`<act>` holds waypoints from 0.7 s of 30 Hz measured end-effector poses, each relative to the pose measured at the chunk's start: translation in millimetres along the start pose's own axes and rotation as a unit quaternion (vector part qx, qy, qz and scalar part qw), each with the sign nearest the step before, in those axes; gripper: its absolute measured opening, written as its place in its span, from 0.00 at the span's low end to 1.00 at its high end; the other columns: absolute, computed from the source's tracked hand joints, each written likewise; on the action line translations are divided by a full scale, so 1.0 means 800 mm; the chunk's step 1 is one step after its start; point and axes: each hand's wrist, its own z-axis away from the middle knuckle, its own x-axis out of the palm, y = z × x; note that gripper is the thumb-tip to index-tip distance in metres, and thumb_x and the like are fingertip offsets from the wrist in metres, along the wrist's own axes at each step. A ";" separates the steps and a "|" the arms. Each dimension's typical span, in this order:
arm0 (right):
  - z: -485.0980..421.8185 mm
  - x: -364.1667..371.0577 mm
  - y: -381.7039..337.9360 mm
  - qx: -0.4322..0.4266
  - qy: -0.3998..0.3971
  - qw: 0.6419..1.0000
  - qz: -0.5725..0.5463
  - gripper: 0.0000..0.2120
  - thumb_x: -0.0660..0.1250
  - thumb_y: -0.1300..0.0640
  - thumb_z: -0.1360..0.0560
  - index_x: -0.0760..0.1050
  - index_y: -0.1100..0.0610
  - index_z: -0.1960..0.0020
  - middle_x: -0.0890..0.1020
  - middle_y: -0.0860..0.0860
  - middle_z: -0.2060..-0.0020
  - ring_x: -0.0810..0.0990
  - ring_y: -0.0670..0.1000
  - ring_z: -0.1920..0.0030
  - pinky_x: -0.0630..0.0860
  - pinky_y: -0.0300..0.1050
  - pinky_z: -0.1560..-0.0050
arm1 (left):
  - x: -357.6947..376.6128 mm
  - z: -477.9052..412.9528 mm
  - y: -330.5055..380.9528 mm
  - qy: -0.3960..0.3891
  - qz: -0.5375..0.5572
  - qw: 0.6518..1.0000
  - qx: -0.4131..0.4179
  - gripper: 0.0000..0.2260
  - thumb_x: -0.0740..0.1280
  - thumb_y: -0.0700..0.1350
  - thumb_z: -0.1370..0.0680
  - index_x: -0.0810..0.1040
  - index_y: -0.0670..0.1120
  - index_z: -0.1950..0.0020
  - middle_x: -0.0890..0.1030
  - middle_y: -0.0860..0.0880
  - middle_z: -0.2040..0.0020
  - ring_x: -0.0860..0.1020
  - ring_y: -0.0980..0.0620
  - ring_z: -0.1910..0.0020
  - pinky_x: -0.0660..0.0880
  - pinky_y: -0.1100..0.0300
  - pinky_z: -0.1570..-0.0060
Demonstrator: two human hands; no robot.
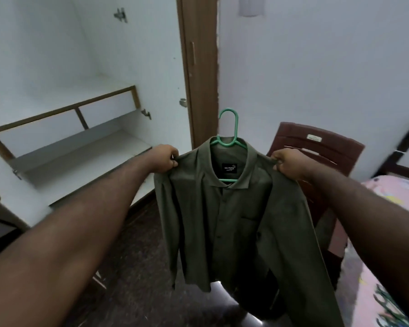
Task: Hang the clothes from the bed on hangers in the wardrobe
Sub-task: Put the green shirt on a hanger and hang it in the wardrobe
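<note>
Shirt (222, 220), olive, on green hanger (229, 128), hangs mid-air at centre; wardrobe (80, 147) at 10 o'clock, bed (392, 192) at 4 o'clock. I log left hand (165, 159) pinching one shoulder, right hand (291, 164) pinching the other.

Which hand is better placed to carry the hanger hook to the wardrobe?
Probably left. The left hand and right hand both pinch the shirt's shoulders about equally far from the hanger hook, but the left is on the open wardrobe's side; the right is by the chair.
</note>
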 end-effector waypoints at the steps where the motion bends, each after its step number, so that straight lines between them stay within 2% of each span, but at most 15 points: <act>1: -0.022 0.003 -0.018 -0.015 0.004 1.000 0.008 0.05 0.66 0.63 0.25 0.78 0.54 0.54 0.79 0.51 0.56 0.78 0.54 0.50 0.68 0.40 0.53 | -0.006 -0.004 -0.022 0.008 0.003 1.000 -0.011 0.10 0.67 0.43 0.22 0.78 0.42 0.42 0.79 0.44 0.44 0.76 0.45 0.45 0.69 0.58 0.51; 4: -0.084 0.006 -0.072 -0.053 0.019 0.998 0.028 0.06 0.65 0.62 0.24 0.78 0.55 0.49 0.80 0.54 0.51 0.76 0.54 0.51 0.68 0.41 0.52 | -0.026 -0.013 -0.087 0.054 0.019 0.998 -0.039 0.08 0.67 0.42 0.22 0.79 0.42 0.44 0.80 0.43 0.45 0.76 0.44 0.47 0.71 0.56 0.50; 8: -0.165 0.000 -0.148 -0.087 0.096 0.992 0.001 0.07 0.63 0.60 0.22 0.78 0.56 0.45 0.81 0.56 0.48 0.77 0.57 0.47 0.70 0.43 0.51 | -0.070 -0.019 -0.167 0.188 0.037 0.979 -0.067 0.05 0.65 0.40 0.22 0.79 0.44 0.48 0.81 0.43 0.50 0.77 0.45 0.51 0.74 0.53 0.52; 12: -0.246 -0.005 -0.239 -0.130 0.078 0.988 -0.005 0.07 0.63 0.59 0.21 0.78 0.57 0.46 0.81 0.56 0.49 0.78 0.58 0.47 0.75 0.50 0.46 | -0.130 -0.030 -0.247 0.222 0.005 0.970 -0.096 0.06 0.65 0.40 0.22 0.79 0.45 0.47 0.81 0.43 0.49 0.77 0.44 0.49 0.73 0.54 0.50; 15: -0.296 -0.005 -0.293 -0.156 0.077 0.984 -0.034 0.03 0.63 0.57 0.21 0.76 0.54 0.52 0.80 0.54 0.53 0.78 0.56 0.50 0.74 0.47 0.51 | -0.169 -0.038 -0.296 0.257 -0.025 0.958 -0.122 0.08 0.66 0.40 0.23 0.80 0.45 0.45 0.82 0.42 0.47 0.77 0.41 0.46 0.73 0.53 0.47; 17: -0.330 -0.007 -0.325 -0.172 0.078 0.980 -0.059 0.06 0.65 0.55 0.21 0.74 0.52 0.57 0.79 0.52 0.56 0.77 0.54 0.52 0.71 0.42 0.59 | -0.197 -0.046 -0.325 0.287 -0.037 0.947 -0.140 0.09 0.66 0.40 0.23 0.80 0.45 0.44 0.83 0.42 0.48 0.77 0.40 0.45 0.71 0.53 0.45; 19: -0.364 -0.014 -0.350 -0.186 0.081 0.974 -0.098 0.06 0.68 0.52 0.22 0.75 0.53 0.55 0.78 0.50 0.60 0.77 0.51 0.56 0.69 0.40 0.63 | -0.224 -0.057 -0.353 0.322 -0.050 0.935 -0.142 0.09 0.66 0.39 0.23 0.80 0.45 0.44 0.83 0.42 0.49 0.78 0.40 0.46 0.70 0.53 0.46; 21: -0.407 -0.016 -0.369 -0.191 0.041 0.964 -0.181 0.10 0.72 0.51 0.25 0.76 0.56 0.51 0.79 0.51 0.59 0.77 0.49 0.58 0.72 0.41 0.62 | -0.249 -0.069 -0.384 0.349 -0.068 0.923 -0.150 0.08 0.66 0.39 0.23 0.80 0.44 0.45 0.83 0.41 0.50 0.78 0.40 0.48 0.70 0.53 0.47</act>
